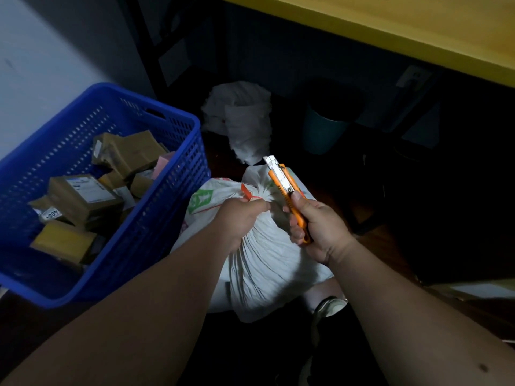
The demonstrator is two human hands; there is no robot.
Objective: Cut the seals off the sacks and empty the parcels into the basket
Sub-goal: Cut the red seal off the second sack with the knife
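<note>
Our left hand (pixel 239 218) is clenched around the gathered neck of the white sack (pixel 267 263), fingers curled tight over the bunched fabric, while our right hand (pixel 315 227) grips the orange utility knife (pixel 287 190) with the thumb riding up near the slider and the blade extended. Going from the left: the blue basket (pixel 178 174) sits well to our left, tilted in the wide view, already holding a jumble of brown parcels (pixel 83 196), and its near wall comes close beside the sack. Next comes the sack itself, directly below and in front of us, between the two forearms, its neck rising up and away from us. The orange seal (pixel 246 192) shows just above our left fist, on the far side of the knuckles, where the fabric fans out again. The knife stands just right of that neck, its long axis pointing up and away to the left, so the tip lies beyond the seal, not against it. We judge the blade must drop and swing left to reach the seal, and our left fingers lie close to that path. The right hand is the one to close the gap. A second white sack (pixel 242 121) rests farther back under the yellow tabletop (pixel 404 32).
</note>
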